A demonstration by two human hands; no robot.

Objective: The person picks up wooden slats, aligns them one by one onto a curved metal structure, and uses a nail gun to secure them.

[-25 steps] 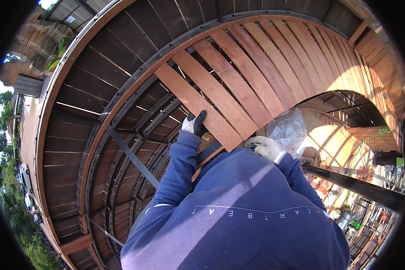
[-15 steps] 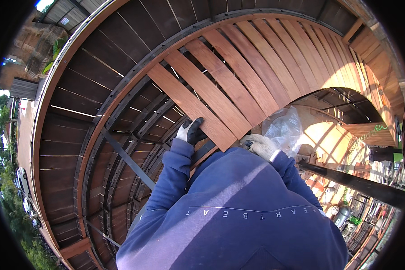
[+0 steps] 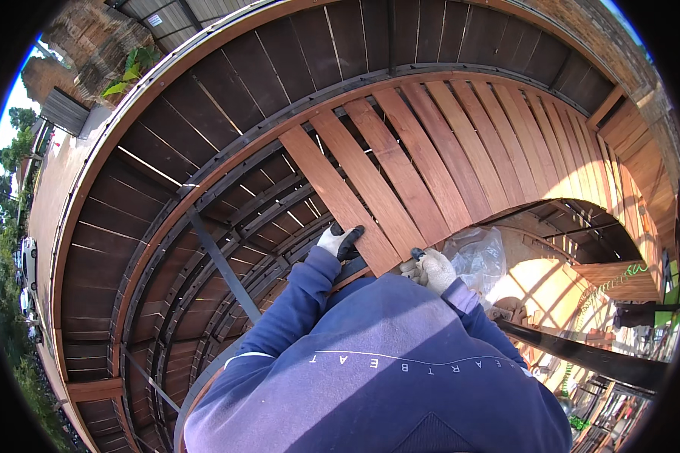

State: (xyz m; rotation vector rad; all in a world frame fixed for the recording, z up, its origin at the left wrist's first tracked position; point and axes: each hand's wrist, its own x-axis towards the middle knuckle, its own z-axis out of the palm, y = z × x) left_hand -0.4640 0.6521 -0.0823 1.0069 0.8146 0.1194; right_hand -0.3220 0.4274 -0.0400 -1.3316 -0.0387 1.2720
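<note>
A row of reddish-brown wooden boards [image 3: 419, 170] fans along the curved frame, with gaps between them. My left hand [image 3: 341, 241], in a white glove with dark fingertips, grips the left edge of the nearest board [image 3: 340, 200], close to its near end. Beside the near end of the second board [image 3: 370, 189] is my right hand [image 3: 434, 270], gloved the same way. Its thumb touches that board's end and its other fingers are curled; what they may hold is hidden.
Dark curved metal rails [image 3: 234, 241] and a diagonal bar [image 3: 223, 264] lie left, with open gaps between them. A clear plastic bag [image 3: 480, 260] sits right of my right hand. Beyond it are a sunlit lower level, a thick dark bar [image 3: 582, 347] and a green coiled hose [image 3: 608, 283].
The whole view has shifted, so the boards appear lower and farther right. My right thumb now shows on the second board's end. My left hand stays at the nearest board's edge.
</note>
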